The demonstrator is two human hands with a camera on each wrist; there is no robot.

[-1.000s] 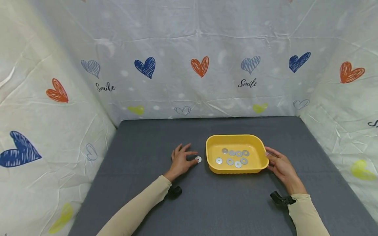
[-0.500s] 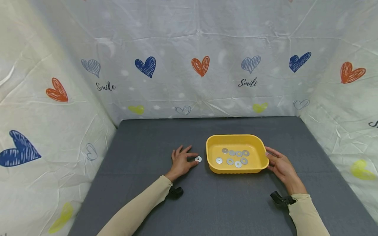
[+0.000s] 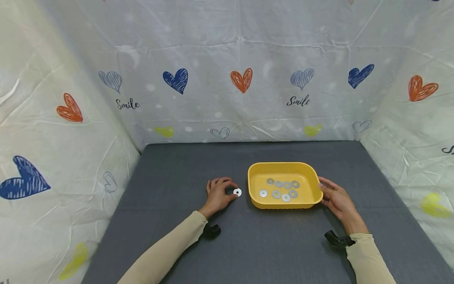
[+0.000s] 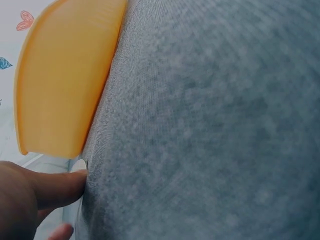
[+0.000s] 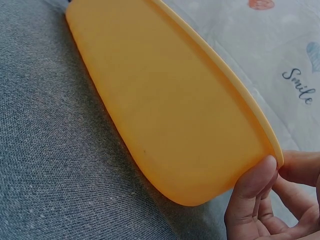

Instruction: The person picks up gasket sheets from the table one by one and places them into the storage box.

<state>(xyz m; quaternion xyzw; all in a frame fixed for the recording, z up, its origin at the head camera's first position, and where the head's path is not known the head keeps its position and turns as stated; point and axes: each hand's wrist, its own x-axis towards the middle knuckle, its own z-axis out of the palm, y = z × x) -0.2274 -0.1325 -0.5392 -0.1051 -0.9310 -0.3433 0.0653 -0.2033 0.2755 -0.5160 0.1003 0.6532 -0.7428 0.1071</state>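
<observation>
My left hand (image 3: 218, 196) is on the dark table just left of the yellow plastic tray, pinching a round metal washer (image 3: 237, 192) at its left edge between thumb and forefinger. In the left wrist view only a pale sliver of the washer (image 4: 79, 165) shows past the thumb. My right hand (image 3: 339, 201) holds the right end of the tray (image 3: 285, 206), with the thumb on the outer wall and fingers at the rim, as the right wrist view shows. Several flat washers (image 3: 287, 185) lie loose in two rough rows on the tray's floor.
A dark grey cloth covers the table (image 3: 269, 248). Light sheeting (image 3: 213, 35) printed with hearts and "Smile" hangs behind the table and along both sides. Each wrist wears a black strap-on device, such as the one on the right wrist (image 3: 337, 239).
The left forefinger has curled in closer to the thumb at the washer, and the other left fingers have drawn together. The washer has barely shifted. The tray and right hand stay put.
</observation>
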